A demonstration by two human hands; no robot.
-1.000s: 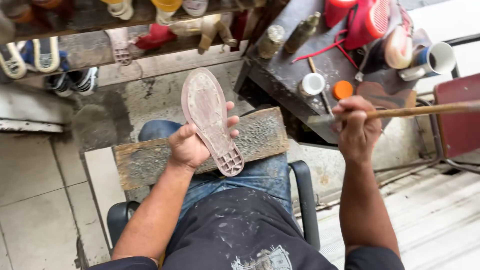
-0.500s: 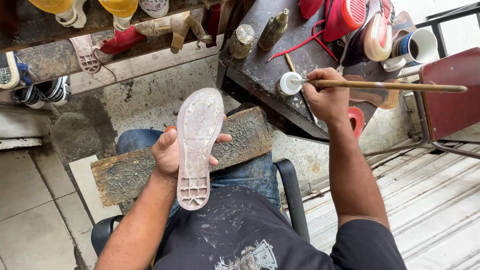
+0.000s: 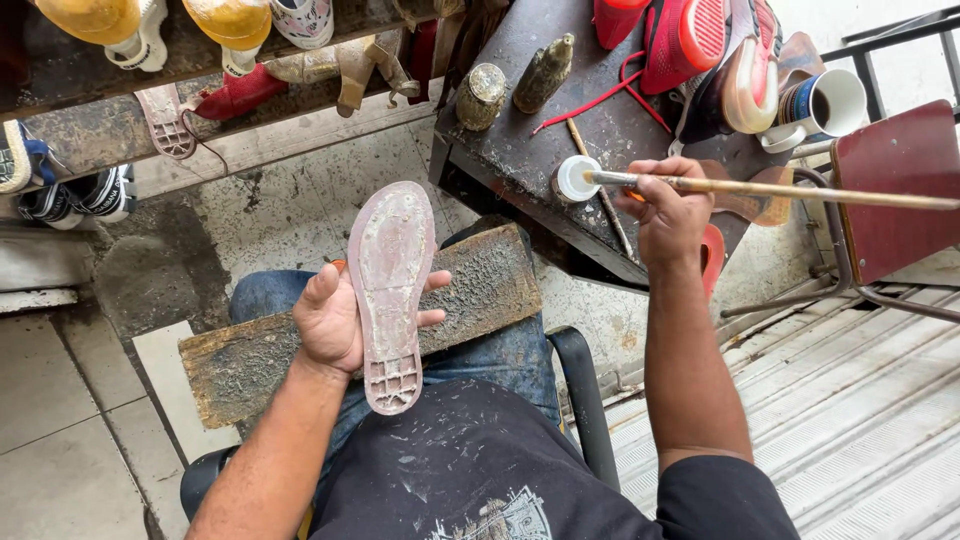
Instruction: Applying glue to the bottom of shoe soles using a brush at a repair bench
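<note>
Shoe sole (image 3: pixel 391 290): pinkish, inner face up, centre frame, gripped from beneath by left hand (image 3: pixel 335 322) over a worn wooden board (image 3: pixel 480 290) on the lap. Brush (image 3: pixel 780 190): long-handled, pinched in closed right hand (image 3: pixel 668 215), tip at small white pot (image 3: pixel 576 178) on dark tabletop (image 3: pixel 520 150), upper centre.

Black short-sleeved shirt (image 3: pixel 470 470) (paint-flecked, pale print), blue jeans (image 3: pixel 500 355), bare forearms.

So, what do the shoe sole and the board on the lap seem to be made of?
Shoe sole: probably rubber or plastic, matte pinkish-grey with whitish residue; moulded grid at the heel. Board: looks like wood, rough and dark-stained; grain and crusted smears show.
</note>
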